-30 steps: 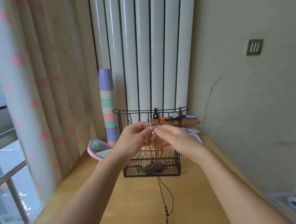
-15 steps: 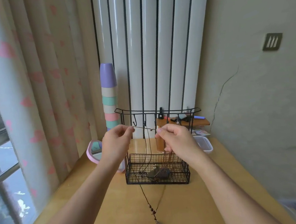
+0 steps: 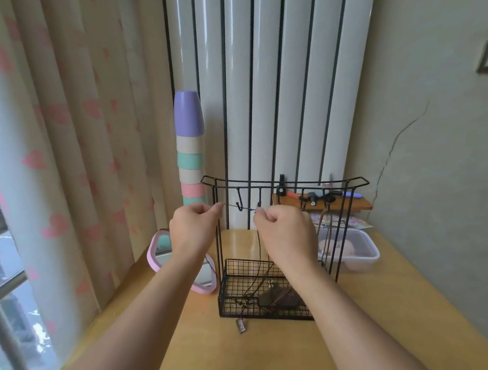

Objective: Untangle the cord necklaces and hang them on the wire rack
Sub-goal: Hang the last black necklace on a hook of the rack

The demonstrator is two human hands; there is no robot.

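Observation:
A black wire rack point(image 3: 283, 183) with hooks along its top bar stands on the wooden table, its mesh basket point(image 3: 244, 288) at the bottom. My left hand point(image 3: 194, 228) and my right hand point(image 3: 283, 234) each pinch a dark cord necklace point(image 3: 240, 207), stretched taut between them just below the hooks. The rest of that cord drops past my right hand into the basket, and its small pendant point(image 3: 241, 326) hangs in front of the basket. More cords and a dark pendant point(image 3: 276, 298) lie in the basket.
A tall stack of pastel cups point(image 3: 190, 148) stands behind the rack on the left. A pink-framed mirror point(image 3: 166, 251) leans at the left, a clear plastic box point(image 3: 354, 252) sits at the right. A wooden shelf point(image 3: 325, 203) with small items is behind the rack.
Both hands have lifted and drawn apart, stretching the cord level under the hooks. The pendant has risen from low over the table to the basket's front.

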